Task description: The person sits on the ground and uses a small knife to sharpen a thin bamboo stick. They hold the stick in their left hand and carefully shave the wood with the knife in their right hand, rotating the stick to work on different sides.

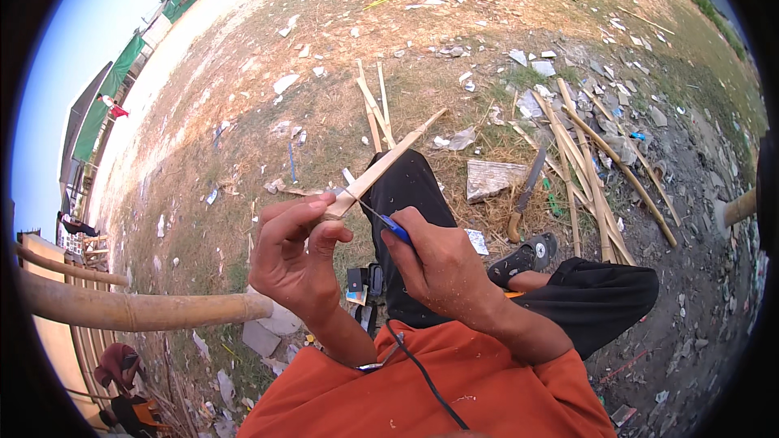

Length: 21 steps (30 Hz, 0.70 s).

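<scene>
My left hand (296,255) is closed on the near end of a pale bamboo strip (398,154), pinched between thumb and fingers. From there the strip slants up and to the right, its far part passing over my black-trousered knee. In my right hand (446,268) is a blue-handled craft knife (396,229). Its thin blade points up and left and meets the strip close beside my left fingertips; whether it bites into the bamboo I cannot tell. Pale specks dot my right hand.
A machete (529,191) with a wooden handle lies by a pale slab (493,180). Several bamboo strips (596,186) are piled at right. Small black cases (365,279) sit beside my leg. A thick bamboo pole (146,310) juts in at left, above a seated person (122,369).
</scene>
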Available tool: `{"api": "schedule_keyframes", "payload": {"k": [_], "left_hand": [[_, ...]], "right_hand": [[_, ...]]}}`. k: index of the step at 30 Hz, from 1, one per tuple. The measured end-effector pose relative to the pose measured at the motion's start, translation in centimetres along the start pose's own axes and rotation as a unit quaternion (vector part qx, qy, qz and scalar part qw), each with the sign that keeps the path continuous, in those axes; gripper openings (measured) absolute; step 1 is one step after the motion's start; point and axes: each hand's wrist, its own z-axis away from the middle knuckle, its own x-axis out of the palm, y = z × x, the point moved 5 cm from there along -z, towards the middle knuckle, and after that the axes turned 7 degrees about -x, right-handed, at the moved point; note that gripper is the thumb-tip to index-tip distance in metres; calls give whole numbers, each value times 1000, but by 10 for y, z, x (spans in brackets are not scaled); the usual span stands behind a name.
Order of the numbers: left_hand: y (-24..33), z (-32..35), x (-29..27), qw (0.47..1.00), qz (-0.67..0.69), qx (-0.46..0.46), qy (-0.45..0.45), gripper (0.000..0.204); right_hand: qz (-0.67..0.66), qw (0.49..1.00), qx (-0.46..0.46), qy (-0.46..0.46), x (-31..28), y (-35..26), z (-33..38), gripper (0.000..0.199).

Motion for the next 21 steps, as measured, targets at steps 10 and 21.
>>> {"api": "schedule_keyframes", "payload": {"k": [10, 21], "left_hand": [[-2, 3, -2, 1000, -28, 13, -4, 18], [-2, -3, -13, 999, -27, -2, 33, 18]], "right_hand": [[30, 999, 30, 12, 6, -2, 3, 16], [101, 994, 51, 10, 22, 25, -2, 15]]}}
